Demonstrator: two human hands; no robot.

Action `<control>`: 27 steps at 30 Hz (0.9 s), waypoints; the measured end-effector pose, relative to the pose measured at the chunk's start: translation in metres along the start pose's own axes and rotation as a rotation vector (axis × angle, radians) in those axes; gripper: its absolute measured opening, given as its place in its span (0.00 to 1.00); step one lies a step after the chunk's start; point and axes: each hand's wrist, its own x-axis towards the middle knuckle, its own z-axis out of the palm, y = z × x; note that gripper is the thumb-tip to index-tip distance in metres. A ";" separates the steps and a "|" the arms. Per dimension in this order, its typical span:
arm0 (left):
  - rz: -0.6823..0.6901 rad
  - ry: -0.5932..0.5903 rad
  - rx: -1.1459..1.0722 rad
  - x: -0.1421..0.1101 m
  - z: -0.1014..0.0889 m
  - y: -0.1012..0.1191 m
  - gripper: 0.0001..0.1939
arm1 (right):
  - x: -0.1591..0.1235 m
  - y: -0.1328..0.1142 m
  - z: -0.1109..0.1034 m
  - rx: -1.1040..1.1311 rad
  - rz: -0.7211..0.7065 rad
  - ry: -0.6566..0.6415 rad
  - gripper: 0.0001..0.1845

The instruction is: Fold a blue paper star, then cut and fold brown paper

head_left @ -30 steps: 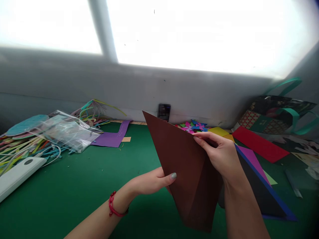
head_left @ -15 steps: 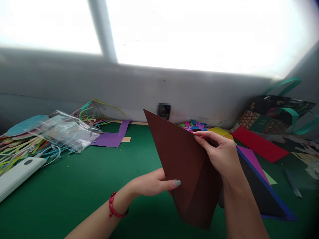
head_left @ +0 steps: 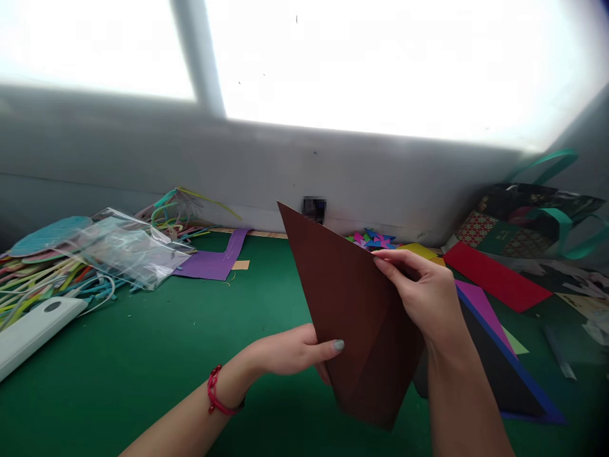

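A dark brown sheet of paper (head_left: 342, 298) is held up above the green table, tilted, its lower part bent. My left hand (head_left: 299, 349) grips its left edge, thumb on the near face and the other fingers mostly hidden behind. At the upper right edge my right hand (head_left: 421, 282) pinches the sheet between thumb and fingers. Under and beside my right forearm lie a black sheet (head_left: 495, 374) and a blue sheet (head_left: 537, 397), with magenta paper (head_left: 480, 304) next to them.
Pipe cleaners (head_left: 28, 285), a clear plastic bag (head_left: 137, 254) and a white power strip or similar bar (head_left: 42, 330) lie at left. Purple paper (head_left: 209, 263) sits further back. Folded paper pieces (head_left: 375, 240), a red sheet (head_left: 499, 276) and a patterned bag (head_left: 518, 222) are at right. A wall rises behind.
The brown sheet has shifted slightly, its lower end a little higher and its top corner slightly right. Both hands keep their hold on it.
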 end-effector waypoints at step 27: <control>0.059 0.005 0.138 0.001 0.000 0.002 0.21 | -0.001 -0.001 0.000 0.018 0.023 -0.018 0.11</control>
